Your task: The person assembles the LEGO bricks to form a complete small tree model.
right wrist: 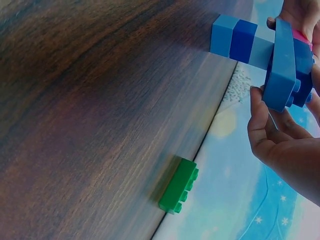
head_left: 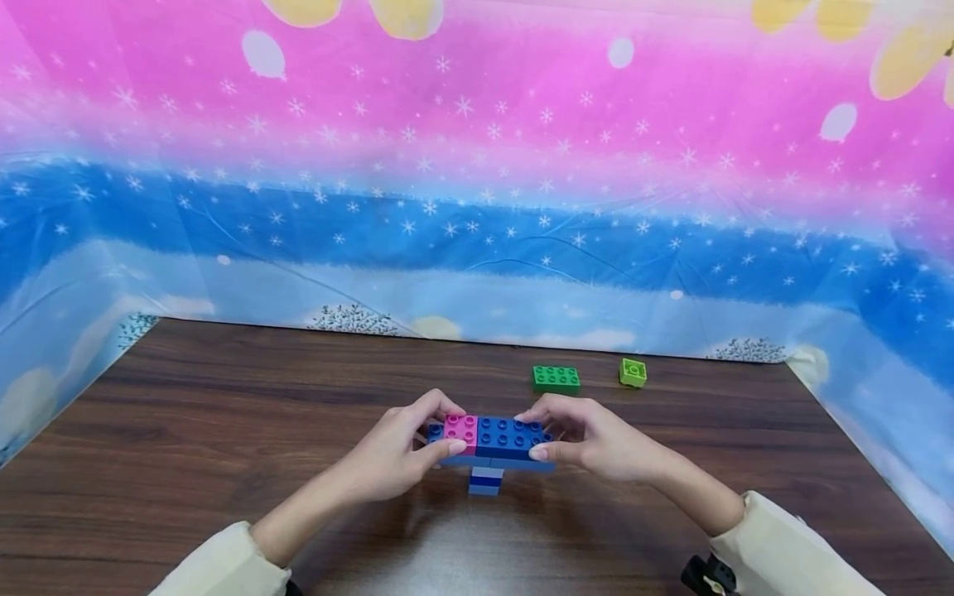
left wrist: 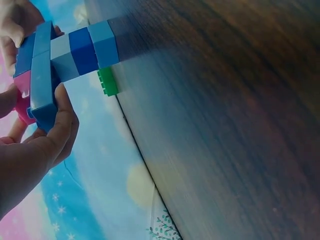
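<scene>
A T-shaped toy brick build stands upright, its narrow column (head_left: 486, 482) of light and dark blue bricks under a crosswise light blue layer (left wrist: 44, 82). On that layer sit a pink brick (head_left: 460, 434) and, pressed close beside it, a longer dark blue brick (head_left: 507, 437). My left hand (head_left: 395, 447) pinches the pink brick, thumb on the near side, a fingertip on the far side; in the left wrist view its other fingers curl under the layer's end. My right hand (head_left: 607, 437) grips the right end of the dark blue brick between thumb and fingers.
Beyond the build, a green brick (head_left: 555, 379) lies studs up near the back of the wooden table (head_left: 224, 414). To its right is a lime green brick (head_left: 633, 372), hollow side showing. A printed pink and blue cloth (head_left: 477, 232) walls off the back and sides.
</scene>
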Motion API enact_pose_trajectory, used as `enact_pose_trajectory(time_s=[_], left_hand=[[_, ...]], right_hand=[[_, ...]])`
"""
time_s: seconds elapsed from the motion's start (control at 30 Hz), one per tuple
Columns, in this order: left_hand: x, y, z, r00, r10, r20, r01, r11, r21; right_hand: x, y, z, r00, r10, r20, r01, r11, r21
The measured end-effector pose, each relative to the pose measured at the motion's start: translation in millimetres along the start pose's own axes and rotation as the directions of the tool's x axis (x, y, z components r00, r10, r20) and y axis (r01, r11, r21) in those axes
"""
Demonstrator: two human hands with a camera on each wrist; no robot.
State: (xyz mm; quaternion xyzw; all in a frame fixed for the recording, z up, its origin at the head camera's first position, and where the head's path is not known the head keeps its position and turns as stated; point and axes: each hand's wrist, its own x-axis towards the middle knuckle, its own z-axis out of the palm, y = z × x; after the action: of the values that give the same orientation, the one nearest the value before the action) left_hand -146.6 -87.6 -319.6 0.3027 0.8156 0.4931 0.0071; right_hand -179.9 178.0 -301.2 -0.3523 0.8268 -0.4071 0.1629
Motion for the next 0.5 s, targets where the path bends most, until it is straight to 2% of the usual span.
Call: enact_pose_trajectory(time_s=[0.3, 0.5], left_hand=[[1.2, -2.1, 0.1, 1.000, 0.026, 0.002, -0.026, 1.000, 0.017], [0.2, -3.1, -0.9, 1.000, 0.015, 0.003, -0.016, 1.000, 0.023]], right_hand=[[0.1, 0.9, -0.3, 1.000, 0.005, 0.001, -0.005, 1.000, -0.001], [-0.6, 0.0, -0.2, 1.000, 0.015, 0.009, -0.015, 1.000, 0.010]])
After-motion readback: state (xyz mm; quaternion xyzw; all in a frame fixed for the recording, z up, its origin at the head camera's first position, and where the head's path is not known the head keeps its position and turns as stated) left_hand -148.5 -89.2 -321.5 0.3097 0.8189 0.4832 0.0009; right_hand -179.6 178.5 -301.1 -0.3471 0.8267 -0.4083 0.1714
